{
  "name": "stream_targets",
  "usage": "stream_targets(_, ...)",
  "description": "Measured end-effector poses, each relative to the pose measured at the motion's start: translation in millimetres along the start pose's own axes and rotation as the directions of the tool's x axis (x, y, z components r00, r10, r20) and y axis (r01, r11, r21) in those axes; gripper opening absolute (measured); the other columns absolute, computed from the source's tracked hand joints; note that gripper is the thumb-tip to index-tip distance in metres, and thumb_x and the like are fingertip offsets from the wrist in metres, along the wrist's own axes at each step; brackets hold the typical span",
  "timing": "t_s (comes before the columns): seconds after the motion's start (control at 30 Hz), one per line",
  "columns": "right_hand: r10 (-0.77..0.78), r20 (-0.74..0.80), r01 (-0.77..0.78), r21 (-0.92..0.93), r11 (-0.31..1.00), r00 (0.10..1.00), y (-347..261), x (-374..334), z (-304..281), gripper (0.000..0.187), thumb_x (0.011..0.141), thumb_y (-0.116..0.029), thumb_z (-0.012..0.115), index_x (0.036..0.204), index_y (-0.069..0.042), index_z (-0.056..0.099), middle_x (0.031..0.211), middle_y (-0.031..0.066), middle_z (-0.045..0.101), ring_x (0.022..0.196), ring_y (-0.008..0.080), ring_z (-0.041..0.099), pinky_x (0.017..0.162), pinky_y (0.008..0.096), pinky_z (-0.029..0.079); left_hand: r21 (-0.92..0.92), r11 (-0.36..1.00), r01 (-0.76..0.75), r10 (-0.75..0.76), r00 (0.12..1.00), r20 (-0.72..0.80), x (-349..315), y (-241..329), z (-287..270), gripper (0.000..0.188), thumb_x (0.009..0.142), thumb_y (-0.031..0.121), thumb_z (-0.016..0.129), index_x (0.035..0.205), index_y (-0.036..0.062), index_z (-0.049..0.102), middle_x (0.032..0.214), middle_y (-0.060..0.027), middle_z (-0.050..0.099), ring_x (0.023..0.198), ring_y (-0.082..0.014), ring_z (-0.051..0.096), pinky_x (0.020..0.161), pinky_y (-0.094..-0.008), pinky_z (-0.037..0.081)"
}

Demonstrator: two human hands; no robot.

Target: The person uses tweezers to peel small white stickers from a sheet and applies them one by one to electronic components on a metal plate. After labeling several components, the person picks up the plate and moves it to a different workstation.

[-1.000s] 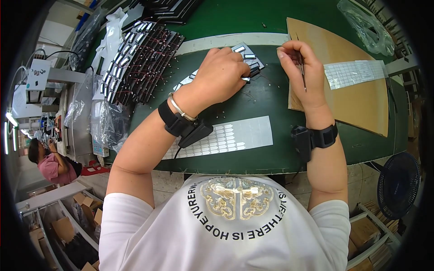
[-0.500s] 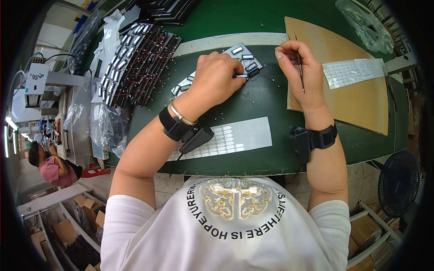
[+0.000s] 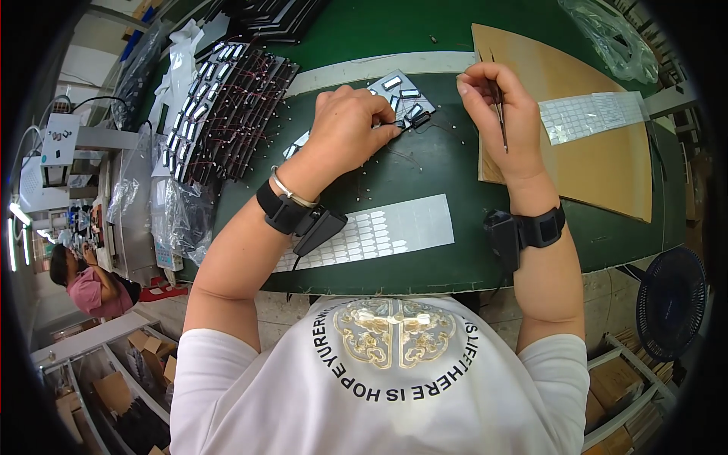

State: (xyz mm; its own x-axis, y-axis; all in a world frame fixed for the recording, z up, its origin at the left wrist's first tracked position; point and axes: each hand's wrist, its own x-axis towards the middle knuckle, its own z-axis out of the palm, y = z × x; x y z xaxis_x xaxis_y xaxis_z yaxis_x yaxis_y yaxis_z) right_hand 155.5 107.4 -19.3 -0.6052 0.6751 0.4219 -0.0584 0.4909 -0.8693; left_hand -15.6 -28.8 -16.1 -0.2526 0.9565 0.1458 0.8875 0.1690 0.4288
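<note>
The thumb and index finger of my left hand (image 3: 343, 133) are narrow, their tips near each other at the lower edge of a pale panel (image 3: 423, 101). Whether a part is pinched between them, I cannot tell. My other left fingers are curled over the panel and hide its middle.

My right hand (image 3: 509, 102) is raised and clear of the panel. Its fingers hold slim dark tweezers (image 3: 501, 125) upright against the palm, one end pointing toward my wrist.

The panel lies aslant on the green worktable (image 3: 485, 265), directly ahead of me. White-and-black rectangular parts are mounted on its exposed end; fine wires trail from its right side.

A sheet of pale labels (image 3: 426, 220) lies nearer my body, partly covered by my left forearm. To the right, beyond my right hand, a cardboard sheet (image 3: 599, 178) carries a second label sheet (image 3: 591, 120).

To the left, a set of dark strips (image 3: 235, 114) with white parts and red wires lies in overlapping rows. Clear plastic (image 3: 182, 220) sits beside it. Further left, a person in a pink top (image 3: 95, 294) is in view. At far right stands a dark fan (image 3: 671, 303).
</note>
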Motion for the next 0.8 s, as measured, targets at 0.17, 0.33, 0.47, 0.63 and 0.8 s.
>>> stream_targets(0.17, -0.022, 0.000, 0.022, -0.019, 1.000, 1.000, 1, 0, 0, 0.013, 0.086, -0.005, 0.060, 0.098, 0.000, 0.057, 0.087, 0.0018, 0.061, 0.077, 0.0065, 0.054, 0.072, 0.0193, 0.045, 0.005, 1.000, -0.024, 0.024, 0.999, 0.035, 4, -8, -6, 0.013, 0.071, 0.020, 0.073, 0.079, 0.0117, 0.068, 0.074, -0.0015, 0.062, 0.082, -0.0229, 0.054, 0.079, -0.0364, 0.033)
stream_targets(0.33, -0.027, 0.001, 0.027, -0.031, 0.999, 1.000, 0, 0, 0, 0.013, 0.085, -0.005, 0.061, 0.097, 0.000, 0.057, 0.085, 0.0014, 0.061, 0.076, 0.0065, 0.054, 0.072, 0.0193, 0.045, 0.005, 0.999, -0.044, 0.044, 0.999, 0.025, 2, -2, -8, 0.011, 0.071, 0.020, 0.071, 0.079, 0.0128, 0.068, 0.075, -0.0010, 0.061, 0.082, -0.0228, 0.053, 0.080, -0.0364, 0.033)
stream_targets(0.47, -0.017, -0.002, 0.017, -0.027, 0.999, 1.000, 1, 0, 1, 0.013, 0.085, -0.005, 0.061, 0.097, 0.000, 0.057, 0.085, 0.0013, 0.061, 0.076, 0.0063, 0.054, 0.072, 0.0192, 0.045, 0.126, 0.977, -0.171, 0.180, 0.981, -0.067, 2, 8, -6, 0.008, 0.071, 0.018, 0.069, 0.077, 0.0134, 0.069, 0.075, -0.0007, 0.060, 0.082, -0.0225, 0.053, 0.080, -0.0369, 0.034)
stream_targets(0.63, -0.027, -0.003, 0.027, -0.019, 0.999, 1.000, 1, 0, 0, 0.013, 0.085, -0.005, 0.061, 0.097, 0.000, 0.057, 0.085, 0.0014, 0.061, 0.076, 0.0062, 0.054, 0.071, 0.0192, 0.045, 0.172, 0.947, -0.272, 0.298, 0.943, -0.146, 3, 29, 0, 0.006, 0.070, 0.015, 0.068, 0.075, 0.0135, 0.068, 0.074, 0.0001, 0.060, 0.082, -0.0219, 0.053, 0.080, -0.0372, 0.035)
stream_targets(0.8, -0.035, -0.015, 0.035, -0.015, 0.999, 0.999, 1, 0, 0, 0.013, 0.085, -0.005, 0.062, 0.097, -0.001, 0.058, 0.085, 0.0012, 0.061, 0.076, 0.0062, 0.055, 0.072, 0.0191, 0.045, 0.207, 0.943, -0.260, 0.295, 0.942, -0.162, 8, 29, 15, 0.004, 0.069, 0.014, 0.068, 0.073, 0.0133, 0.067, 0.074, 0.0004, 0.059, 0.081, -0.0214, 0.053, 0.078, -0.0369, 0.035)
